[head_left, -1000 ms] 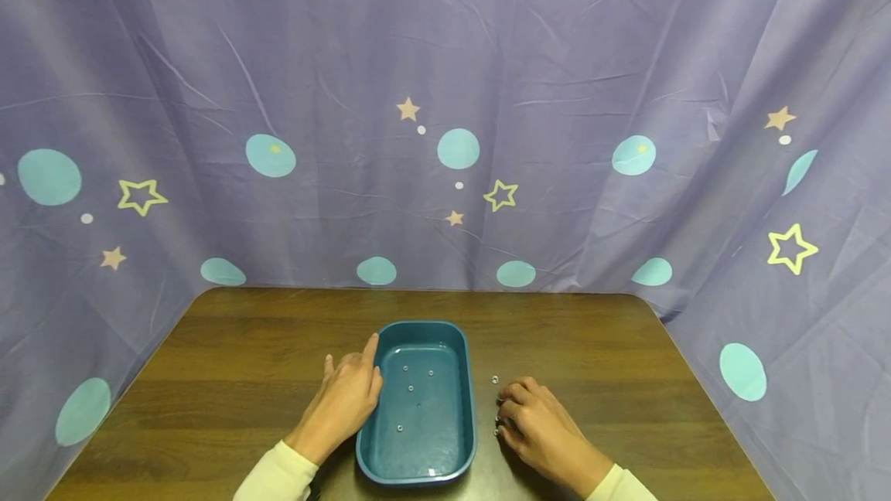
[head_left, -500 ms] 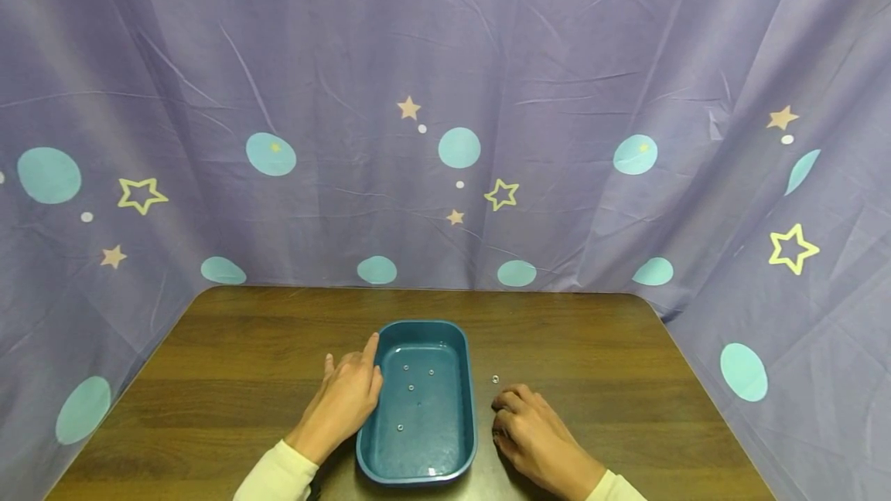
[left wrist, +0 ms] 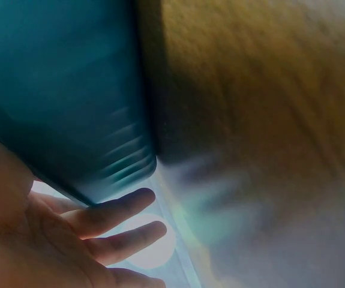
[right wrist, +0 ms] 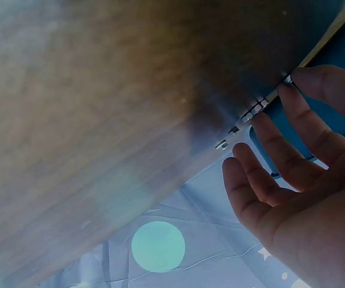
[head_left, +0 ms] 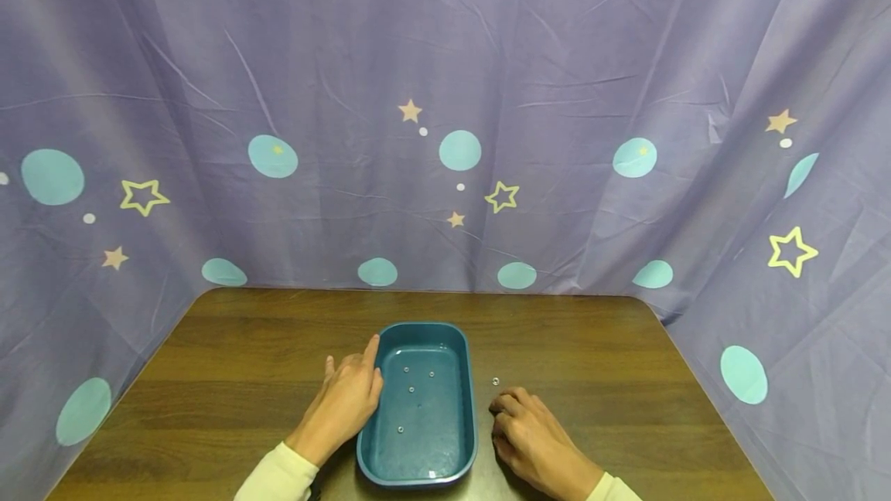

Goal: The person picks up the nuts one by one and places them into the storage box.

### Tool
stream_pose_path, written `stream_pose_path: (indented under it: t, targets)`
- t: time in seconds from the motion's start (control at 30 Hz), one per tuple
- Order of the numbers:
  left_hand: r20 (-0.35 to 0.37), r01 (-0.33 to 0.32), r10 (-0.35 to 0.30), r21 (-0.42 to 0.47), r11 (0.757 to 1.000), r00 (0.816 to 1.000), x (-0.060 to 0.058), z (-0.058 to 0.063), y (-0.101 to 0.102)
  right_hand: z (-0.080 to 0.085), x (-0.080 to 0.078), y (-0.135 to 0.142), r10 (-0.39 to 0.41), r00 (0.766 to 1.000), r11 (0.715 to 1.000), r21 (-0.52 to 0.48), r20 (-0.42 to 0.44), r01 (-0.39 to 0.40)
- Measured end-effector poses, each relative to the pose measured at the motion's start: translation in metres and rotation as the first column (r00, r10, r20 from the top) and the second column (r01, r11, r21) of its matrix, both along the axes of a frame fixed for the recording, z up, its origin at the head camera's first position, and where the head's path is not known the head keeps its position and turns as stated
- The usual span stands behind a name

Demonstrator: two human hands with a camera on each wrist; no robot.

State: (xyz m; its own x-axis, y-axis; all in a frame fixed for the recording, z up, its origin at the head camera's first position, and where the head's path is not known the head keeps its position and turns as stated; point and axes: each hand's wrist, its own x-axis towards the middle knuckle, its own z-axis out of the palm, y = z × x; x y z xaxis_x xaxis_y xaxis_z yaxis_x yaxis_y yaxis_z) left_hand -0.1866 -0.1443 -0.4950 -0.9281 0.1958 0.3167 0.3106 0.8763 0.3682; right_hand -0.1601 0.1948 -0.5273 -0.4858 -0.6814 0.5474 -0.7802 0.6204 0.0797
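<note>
A blue rectangular tray sits on the table with several small metal nuts scattered on its floor. My left hand rests along the tray's left side, index finger stretched along the rim; the left wrist view shows the other fingers extended and loosely spread. Right of the tray, my right hand is low at the table. In the right wrist view its thumb and index finger pinch a small nut. Several more nuts stand in a row on the table by the other fingertips.
One loose nut lies on the wooden table just beyond the right hand. A purple curtain with stars and dots hangs behind the table and along both sides.
My right hand has shifted slightly left toward the tray, and the nuts that showed beside its fingertips are now hidden in the head view. The left hand and tray stay put.
</note>
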Motion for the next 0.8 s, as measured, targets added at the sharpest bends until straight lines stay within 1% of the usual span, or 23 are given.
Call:
stream_pose_path:
  t: [0.13,0.4,0.8]
  targets:
    - [0.004,-0.001,0.001,0.005,1.000,1.000,0.000,0.000,0.000,0.000,-0.003,0.001,0.026,1.000,1.000,0.001,-0.004,-0.026]
    - [0.002,0.001,-0.001,0.008,1.000,1.000,0.000,0.000,0.000,0.012,-0.001,-0.002,0.008,1.000,1.000,-0.022,0.008,-0.008]
    - [0.002,0.002,-0.003,0.008,1.000,1.000,0.000,0.000,0.000,0.031,-0.005,-0.005,0.022,0.998,0.998,-0.054,-0.053,-0.025]
